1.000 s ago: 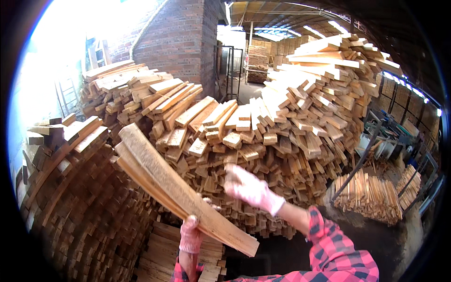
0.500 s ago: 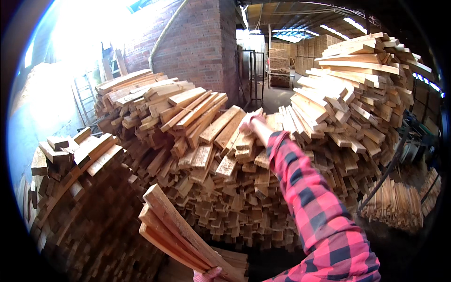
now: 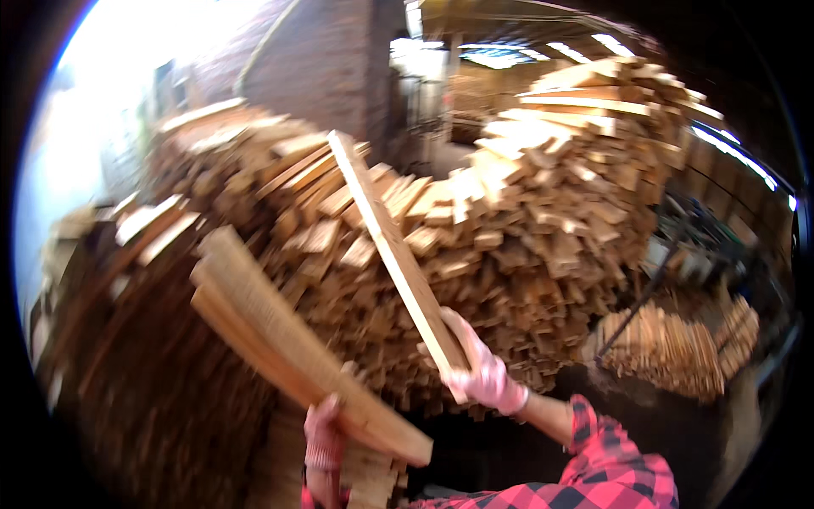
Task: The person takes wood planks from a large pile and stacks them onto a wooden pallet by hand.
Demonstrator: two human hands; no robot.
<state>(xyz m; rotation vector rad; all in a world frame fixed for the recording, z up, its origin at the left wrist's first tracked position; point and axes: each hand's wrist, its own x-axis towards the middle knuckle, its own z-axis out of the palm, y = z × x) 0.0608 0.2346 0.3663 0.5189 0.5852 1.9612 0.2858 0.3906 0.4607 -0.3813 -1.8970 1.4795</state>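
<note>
My left hand (image 3: 324,433), in a pinkish work glove, is closed round a small bundle of wooden boards (image 3: 292,343) that slants from upper left to lower right. To its right, my gloved right hand (image 3: 485,366) grips a single wooden board (image 3: 390,246) near its lower end. That board points up and to the left, its far end in front of the stacked lumber (image 3: 500,280). The two hands are apart, and the held boards do not touch each other. Motion blurs part of the picture.
Another lumber pile (image 3: 127,339) rises at the left. A brick wall (image 3: 314,76) stands behind the stacks. Shorter upright pieces (image 3: 666,352) are bundled at the right beside a dark slanting bar (image 3: 640,301). More boards (image 3: 360,483) lie low beneath my left hand.
My right hand has come back from the top of the stack with a board in it. My left hand has risen with its bundle. The view has turned to the right.
</note>
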